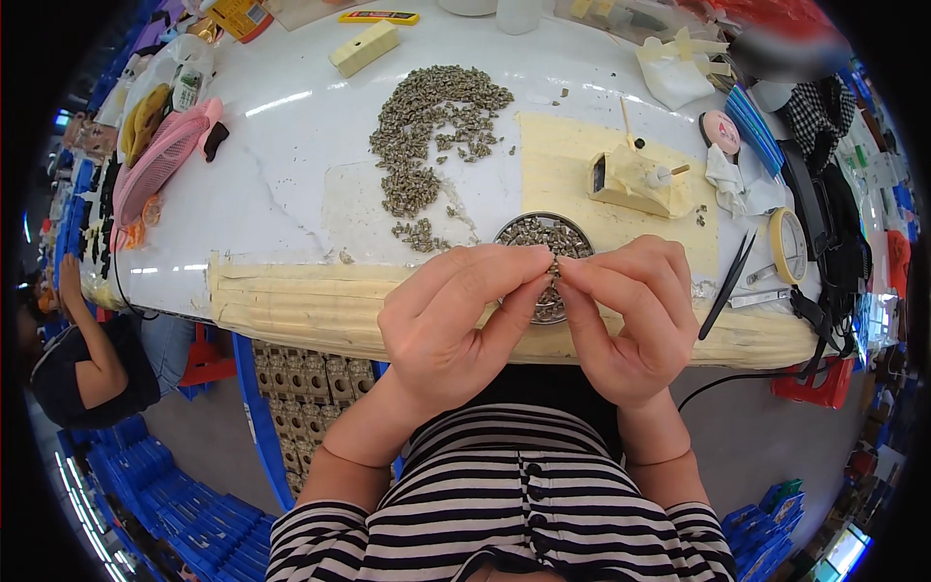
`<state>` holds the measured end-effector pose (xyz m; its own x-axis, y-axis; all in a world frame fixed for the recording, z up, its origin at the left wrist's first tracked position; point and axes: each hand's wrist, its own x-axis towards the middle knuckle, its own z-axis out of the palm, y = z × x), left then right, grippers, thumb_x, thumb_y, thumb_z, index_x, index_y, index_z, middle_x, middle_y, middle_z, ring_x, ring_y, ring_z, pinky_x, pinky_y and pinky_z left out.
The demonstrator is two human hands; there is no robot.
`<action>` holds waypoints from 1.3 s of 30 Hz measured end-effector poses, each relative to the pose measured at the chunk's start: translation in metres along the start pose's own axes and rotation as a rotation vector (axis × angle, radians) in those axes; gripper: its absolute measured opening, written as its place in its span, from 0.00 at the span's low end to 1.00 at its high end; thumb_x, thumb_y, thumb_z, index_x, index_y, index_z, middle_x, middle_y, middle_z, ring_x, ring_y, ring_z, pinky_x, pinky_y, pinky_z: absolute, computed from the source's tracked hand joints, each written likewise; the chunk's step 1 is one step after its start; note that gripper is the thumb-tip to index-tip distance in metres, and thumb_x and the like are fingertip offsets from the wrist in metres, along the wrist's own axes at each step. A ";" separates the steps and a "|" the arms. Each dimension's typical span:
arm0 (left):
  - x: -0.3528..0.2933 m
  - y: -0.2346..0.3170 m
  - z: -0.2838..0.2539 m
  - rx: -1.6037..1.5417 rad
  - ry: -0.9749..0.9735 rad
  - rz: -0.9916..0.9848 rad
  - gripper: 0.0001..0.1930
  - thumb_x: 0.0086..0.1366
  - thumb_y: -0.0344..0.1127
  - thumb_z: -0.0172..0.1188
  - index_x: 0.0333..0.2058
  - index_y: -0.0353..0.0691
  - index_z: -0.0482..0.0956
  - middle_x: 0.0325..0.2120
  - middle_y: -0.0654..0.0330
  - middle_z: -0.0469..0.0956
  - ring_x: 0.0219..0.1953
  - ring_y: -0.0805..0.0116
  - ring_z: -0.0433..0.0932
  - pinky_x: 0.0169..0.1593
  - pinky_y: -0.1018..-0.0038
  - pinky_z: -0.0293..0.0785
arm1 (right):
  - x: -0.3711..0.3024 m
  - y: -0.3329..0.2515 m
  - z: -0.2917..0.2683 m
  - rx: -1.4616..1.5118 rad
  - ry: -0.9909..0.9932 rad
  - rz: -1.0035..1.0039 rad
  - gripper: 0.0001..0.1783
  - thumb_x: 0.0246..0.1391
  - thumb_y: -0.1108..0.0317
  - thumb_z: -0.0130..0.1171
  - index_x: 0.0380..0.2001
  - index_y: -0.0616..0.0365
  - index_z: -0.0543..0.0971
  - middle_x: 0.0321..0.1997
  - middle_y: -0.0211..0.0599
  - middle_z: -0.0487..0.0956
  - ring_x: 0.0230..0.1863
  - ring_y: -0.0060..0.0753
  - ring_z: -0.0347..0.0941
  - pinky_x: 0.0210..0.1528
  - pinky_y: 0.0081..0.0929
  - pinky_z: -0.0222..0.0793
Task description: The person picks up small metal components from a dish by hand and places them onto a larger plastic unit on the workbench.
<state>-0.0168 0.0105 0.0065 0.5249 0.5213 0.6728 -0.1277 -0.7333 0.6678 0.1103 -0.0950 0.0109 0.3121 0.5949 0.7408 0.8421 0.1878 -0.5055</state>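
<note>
My left hand [465, 315] and my right hand [630, 315] meet fingertip to fingertip over a round metal dish [502, 233] at the table's front edge. Both are closed in a pinch around small metal parts, too tiny to name exactly. Many similar small grey metal parts [543, 233] fill the dish, partly hidden by my fingers. Beyond my left hand spreads a loose pile of the same metal parts [412, 145], trailing toward me. To the right of the dish's far side stands a tape-wrapped block [630, 184] with a thin stick and a white knob.
Black tweezers [727, 286], a tape roll [787, 244] and a metal ruler-like tool [758, 298] lie at right. A cream block [365, 49] and yellow cutter [378, 17] sit at the back. A pink basket [165, 160] is left. Another person [97, 359] sits at far left.
</note>
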 end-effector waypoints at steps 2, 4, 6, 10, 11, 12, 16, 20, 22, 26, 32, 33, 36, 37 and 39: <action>0.001 0.000 0.001 -0.002 -0.012 -0.011 0.12 0.53 0.19 0.69 0.37 0.34 0.83 0.30 0.55 0.83 0.29 0.64 0.82 0.32 0.74 0.79 | 0.000 0.001 -0.002 -0.005 -0.007 -0.001 0.17 0.35 0.80 0.72 0.34 0.57 0.85 0.30 0.30 0.80 0.31 0.33 0.71 0.32 0.25 0.66; 0.000 0.001 0.002 -0.008 -0.018 -0.024 0.12 0.52 0.19 0.69 0.37 0.34 0.83 0.29 0.55 0.83 0.29 0.64 0.82 0.32 0.74 0.79 | 0.001 0.001 -0.004 -0.004 -0.015 0.009 0.17 0.36 0.79 0.72 0.34 0.57 0.85 0.31 0.31 0.80 0.32 0.33 0.71 0.33 0.26 0.67; -0.001 0.001 0.003 -0.016 -0.016 -0.040 0.12 0.52 0.19 0.69 0.37 0.34 0.83 0.29 0.55 0.83 0.28 0.64 0.82 0.32 0.75 0.79 | 0.004 0.003 -0.011 -0.041 -0.008 0.042 0.16 0.37 0.79 0.72 0.35 0.58 0.85 0.31 0.32 0.80 0.32 0.33 0.71 0.34 0.27 0.67; 0.000 0.003 0.004 -0.002 -0.022 -0.050 0.11 0.52 0.19 0.70 0.36 0.33 0.83 0.28 0.55 0.83 0.27 0.66 0.82 0.32 0.76 0.78 | 0.020 0.023 -0.039 -0.228 0.084 0.109 0.12 0.43 0.78 0.70 0.35 0.59 0.84 0.31 0.34 0.80 0.33 0.34 0.71 0.36 0.28 0.66; 0.000 0.002 0.005 -0.012 -0.020 -0.055 0.11 0.52 0.19 0.70 0.36 0.33 0.83 0.28 0.54 0.83 0.27 0.66 0.82 0.32 0.76 0.78 | 0.024 0.028 -0.047 -0.283 0.081 0.119 0.11 0.44 0.78 0.69 0.35 0.59 0.84 0.31 0.34 0.80 0.33 0.35 0.71 0.36 0.28 0.66; 0.001 0.002 0.006 -0.021 -0.016 -0.062 0.11 0.52 0.19 0.70 0.36 0.32 0.83 0.27 0.54 0.83 0.27 0.67 0.82 0.32 0.76 0.78 | 0.030 0.032 -0.054 -0.337 0.078 0.129 0.10 0.46 0.77 0.68 0.35 0.59 0.84 0.31 0.34 0.80 0.33 0.35 0.71 0.36 0.28 0.66; 0.000 0.001 0.010 -0.038 0.003 -0.050 0.11 0.52 0.18 0.70 0.35 0.32 0.83 0.27 0.54 0.83 0.26 0.67 0.81 0.30 0.77 0.77 | 0.042 0.046 -0.060 -0.427 0.002 0.153 0.07 0.49 0.74 0.67 0.34 0.60 0.84 0.32 0.35 0.80 0.33 0.35 0.71 0.37 0.29 0.65; -0.002 -0.002 0.012 -0.029 0.003 -0.029 0.11 0.52 0.18 0.69 0.35 0.32 0.83 0.27 0.54 0.83 0.25 0.67 0.80 0.29 0.77 0.77 | 0.042 0.053 -0.054 -0.374 -0.043 0.191 0.06 0.49 0.73 0.67 0.32 0.60 0.83 0.32 0.35 0.81 0.33 0.35 0.71 0.37 0.29 0.66; -0.002 -0.002 0.012 -0.027 0.001 -0.026 0.11 0.52 0.18 0.69 0.35 0.32 0.83 0.27 0.54 0.83 0.25 0.67 0.80 0.29 0.77 0.76 | 0.040 0.055 -0.053 -0.353 -0.040 0.177 0.06 0.49 0.73 0.67 0.32 0.60 0.83 0.31 0.35 0.81 0.33 0.35 0.72 0.38 0.28 0.66; -0.003 -0.001 0.009 -0.047 0.004 -0.045 0.11 0.51 0.18 0.69 0.35 0.32 0.83 0.27 0.54 0.83 0.25 0.67 0.81 0.29 0.77 0.76 | 0.039 0.044 -0.052 -0.357 0.058 0.180 0.05 0.49 0.74 0.68 0.31 0.61 0.83 0.31 0.34 0.80 0.34 0.33 0.72 0.38 0.25 0.66; -0.004 -0.002 0.009 -0.089 0.003 -0.075 0.11 0.52 0.18 0.69 0.36 0.33 0.83 0.28 0.55 0.83 0.25 0.67 0.81 0.29 0.77 0.76 | 0.019 0.012 -0.044 0.109 0.155 0.252 0.04 0.58 0.77 0.61 0.35 0.67 0.79 0.37 0.39 0.80 0.38 0.27 0.72 0.44 0.23 0.66; -0.005 -0.002 0.008 -0.094 0.004 -0.082 0.11 0.52 0.18 0.69 0.36 0.33 0.83 0.28 0.55 0.83 0.25 0.67 0.81 0.29 0.77 0.76 | 0.016 0.011 -0.039 0.202 0.113 0.266 0.05 0.60 0.76 0.59 0.37 0.67 0.77 0.38 0.39 0.80 0.40 0.27 0.73 0.46 0.23 0.67; -0.003 -0.001 0.008 -0.086 -0.016 -0.096 0.11 0.52 0.18 0.69 0.36 0.33 0.83 0.28 0.55 0.83 0.25 0.67 0.81 0.30 0.77 0.77 | 0.012 0.005 -0.023 0.440 0.020 0.323 0.07 0.66 0.71 0.51 0.41 0.65 0.71 0.39 0.43 0.79 0.42 0.31 0.77 0.47 0.25 0.71; -0.003 0.000 0.008 -0.089 -0.018 -0.102 0.11 0.52 0.18 0.69 0.36 0.33 0.83 0.28 0.55 0.83 0.25 0.67 0.81 0.30 0.77 0.77 | 0.012 0.002 -0.017 0.495 0.006 0.350 0.08 0.68 0.69 0.47 0.41 0.64 0.69 0.39 0.46 0.79 0.41 0.34 0.79 0.46 0.26 0.73; -0.003 0.000 0.008 -0.096 -0.021 -0.114 0.11 0.52 0.18 0.69 0.36 0.33 0.83 0.28 0.55 0.83 0.26 0.67 0.81 0.30 0.77 0.77 | 0.010 0.000 -0.011 0.558 -0.014 0.375 0.09 0.71 0.66 0.42 0.42 0.61 0.65 0.40 0.49 0.78 0.40 0.38 0.81 0.44 0.28 0.77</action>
<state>-0.0116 0.0051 0.0018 0.5579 0.5890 0.5846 -0.1452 -0.6243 0.7675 0.1185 -0.0976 0.0228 0.5303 0.7079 0.4666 0.3231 0.3401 -0.8831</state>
